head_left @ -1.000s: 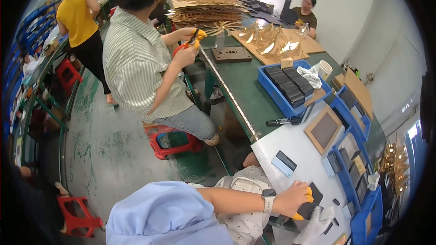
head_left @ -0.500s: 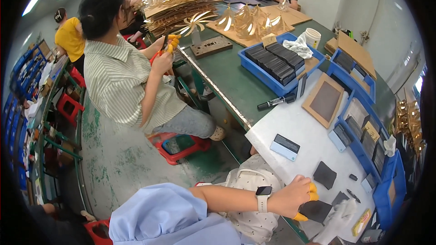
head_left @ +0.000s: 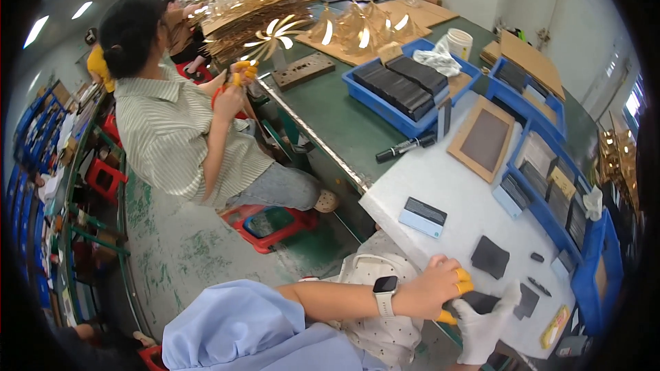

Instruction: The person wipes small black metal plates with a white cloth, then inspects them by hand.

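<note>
Left hand point(head_left: 432, 290), with yellow finger covers point(head_left: 463, 275), is pinching the near side of a dark piece point(head_left: 479, 300), finger and thumb closing to a narrow gap; right hand point(head_left: 487, 323), in a white glove, is spreading thumb and fingers in a wide C around the same piece, and I can't tell whether it's gripping or only touching. Piece is sitting between the hands near the close edge of the white sheet point(head_left: 385, 199). Risk, judging from here: the piece could be slipping off over that edge if the left pinch loosens while the glove isn't holding firmly; uneven pressure from both sides could be creasing it; the glove could be brushing the second dark piece point(head_left: 527, 300) just beside its fingertips. Another dark piece point(head_left: 490, 257) is lying farther up, apart from both hands. Orientation: the held piece's visible strip is running roughly left to right, dipping slightly rightward; fingers are hiding its ends, so true long axis and which way it's facing can't be told.
</note>
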